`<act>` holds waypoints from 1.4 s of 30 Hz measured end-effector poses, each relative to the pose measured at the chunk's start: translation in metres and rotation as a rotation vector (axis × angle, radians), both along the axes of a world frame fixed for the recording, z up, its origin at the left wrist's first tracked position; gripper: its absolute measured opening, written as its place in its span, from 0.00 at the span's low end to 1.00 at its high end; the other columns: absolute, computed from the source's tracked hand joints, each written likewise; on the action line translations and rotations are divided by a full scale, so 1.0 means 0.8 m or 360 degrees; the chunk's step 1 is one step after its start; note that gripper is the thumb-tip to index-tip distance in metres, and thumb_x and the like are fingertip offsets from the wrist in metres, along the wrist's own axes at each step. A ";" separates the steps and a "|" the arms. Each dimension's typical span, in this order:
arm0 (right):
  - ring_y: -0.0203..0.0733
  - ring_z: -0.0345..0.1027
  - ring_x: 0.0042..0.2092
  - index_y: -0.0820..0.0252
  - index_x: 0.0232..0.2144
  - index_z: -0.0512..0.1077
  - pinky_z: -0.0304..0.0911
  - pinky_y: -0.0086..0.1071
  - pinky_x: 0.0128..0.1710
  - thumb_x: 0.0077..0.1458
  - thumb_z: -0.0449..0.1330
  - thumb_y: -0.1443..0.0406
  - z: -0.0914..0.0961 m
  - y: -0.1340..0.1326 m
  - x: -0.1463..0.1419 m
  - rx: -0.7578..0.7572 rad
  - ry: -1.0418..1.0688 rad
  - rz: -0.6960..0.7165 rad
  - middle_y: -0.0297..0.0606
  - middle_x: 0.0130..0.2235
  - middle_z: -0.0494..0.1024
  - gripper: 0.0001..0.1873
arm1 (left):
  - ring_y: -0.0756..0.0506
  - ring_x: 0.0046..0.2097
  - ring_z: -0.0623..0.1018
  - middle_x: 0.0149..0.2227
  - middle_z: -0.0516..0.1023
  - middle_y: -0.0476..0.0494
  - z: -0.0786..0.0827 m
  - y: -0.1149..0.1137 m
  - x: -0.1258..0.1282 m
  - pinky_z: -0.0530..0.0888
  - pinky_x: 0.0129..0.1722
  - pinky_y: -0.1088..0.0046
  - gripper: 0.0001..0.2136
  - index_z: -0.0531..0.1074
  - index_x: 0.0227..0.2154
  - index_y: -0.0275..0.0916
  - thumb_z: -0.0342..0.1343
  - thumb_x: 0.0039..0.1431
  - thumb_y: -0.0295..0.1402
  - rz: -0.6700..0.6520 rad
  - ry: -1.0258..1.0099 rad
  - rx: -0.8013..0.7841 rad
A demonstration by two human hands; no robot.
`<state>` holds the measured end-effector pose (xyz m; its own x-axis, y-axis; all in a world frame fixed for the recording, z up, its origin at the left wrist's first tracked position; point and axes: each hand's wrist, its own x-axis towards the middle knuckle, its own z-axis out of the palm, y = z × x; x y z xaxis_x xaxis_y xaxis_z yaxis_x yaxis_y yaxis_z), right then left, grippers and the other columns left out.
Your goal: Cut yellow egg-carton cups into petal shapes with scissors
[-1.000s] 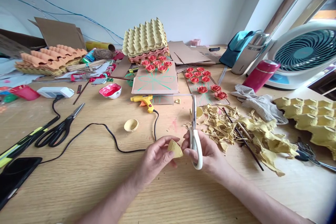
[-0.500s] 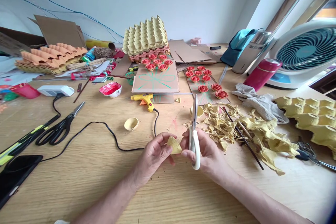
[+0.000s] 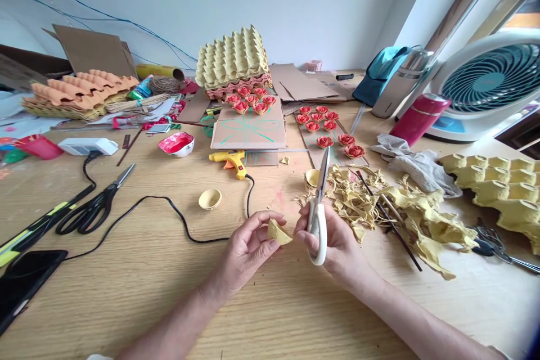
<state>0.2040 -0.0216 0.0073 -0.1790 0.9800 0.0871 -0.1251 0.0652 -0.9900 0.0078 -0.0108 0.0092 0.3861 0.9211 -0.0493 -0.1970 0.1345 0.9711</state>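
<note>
Between the thumb and fingers of my left hand [image 3: 248, 247] is a yellow egg-carton piece [image 3: 279, 233], cut to a pointed shape. My right hand [image 3: 333, 242] is wrapped around the white-handled scissors [image 3: 321, 202], whose blades point up and away from me. The scissors stand apart from the piece, a small gap between the two hands. Beyond my left hand a round yellow carton cup [image 3: 210, 199] sits on the table. Another carton cup [image 3: 312, 179] lies behind the scissors, beside a heap of yellow carton scraps [image 3: 358, 199].
A yellow glue gun [image 3: 236, 162] with a black cord lies ahead. Red paper roses [image 3: 354, 151] rest on cardboard [image 3: 248, 129]. Black scissors [image 3: 99, 202] and a phone [image 3: 31, 281] are at left. Egg trays [image 3: 502, 180], a red bottle [image 3: 422, 118] and a fan [image 3: 489, 84] stand right.
My right hand has moved slightly right with the scissors, away from the carton piece, and the blades tilt more to the right. The piece has turned in my left hand, its point now facing right.
</note>
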 end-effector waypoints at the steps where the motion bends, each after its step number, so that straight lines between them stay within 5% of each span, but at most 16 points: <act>1: 0.38 0.64 0.34 0.55 0.43 0.64 0.60 0.31 0.34 0.57 0.65 0.56 0.001 0.000 0.000 0.0014 -0.0014 -0.0016 0.33 0.33 0.73 0.17 | 0.43 0.46 0.76 0.49 0.74 0.40 0.001 0.000 0.000 0.78 0.42 0.69 0.15 0.74 0.47 0.42 0.63 0.57 0.35 0.0001 -0.0010 0.0001; 10: 0.36 0.63 0.32 0.54 0.43 0.64 0.60 0.29 0.31 0.58 0.65 0.59 -0.005 0.000 0.001 -0.0021 0.0022 0.0034 0.32 0.34 0.72 0.15 | 0.42 0.51 0.76 0.54 0.75 0.38 0.000 0.000 -0.003 0.75 0.45 0.69 0.19 0.71 0.55 0.44 0.59 0.62 0.35 0.0027 -0.0163 -0.0188; 17: 0.35 0.63 0.32 0.54 0.43 0.65 0.58 0.28 0.28 0.56 0.67 0.58 -0.004 -0.003 0.002 -0.0057 -0.0001 0.0059 0.31 0.34 0.70 0.17 | 0.43 0.49 0.77 0.56 0.75 0.39 0.000 0.005 -0.009 0.75 0.43 0.71 0.20 0.72 0.55 0.44 0.58 0.59 0.29 -0.0161 -0.0520 -0.0402; 29: 0.35 0.60 0.32 0.55 0.39 0.65 0.56 0.28 0.29 0.59 0.65 0.57 0.000 -0.007 0.001 -0.0027 -0.0068 0.0137 0.31 0.32 0.68 0.13 | 0.45 0.41 0.77 0.51 0.77 0.33 -0.003 0.008 -0.014 0.70 0.36 0.73 0.23 0.71 0.57 0.35 0.53 0.59 0.36 -0.0356 -0.0752 -0.0530; 34: 0.35 0.59 0.31 0.54 0.45 0.64 0.55 0.28 0.28 0.60 0.63 0.58 -0.003 -0.006 0.008 -0.0008 -0.0162 0.0130 0.31 0.34 0.70 0.15 | 0.45 0.40 0.79 0.48 0.77 0.36 -0.001 0.009 -0.014 0.70 0.33 0.74 0.20 0.71 0.56 0.40 0.53 0.63 0.35 -0.0323 -0.0602 -0.0482; 42: 0.37 0.62 0.33 0.54 0.44 0.66 0.57 0.30 0.30 0.59 0.64 0.60 0.004 -0.001 0.019 0.0056 -0.0217 0.0005 0.33 0.34 0.72 0.14 | 0.45 0.32 0.82 0.43 0.74 0.40 0.001 0.011 -0.019 0.72 0.23 0.76 0.19 0.65 0.56 0.41 0.49 0.66 0.43 -0.0212 0.0071 -0.0259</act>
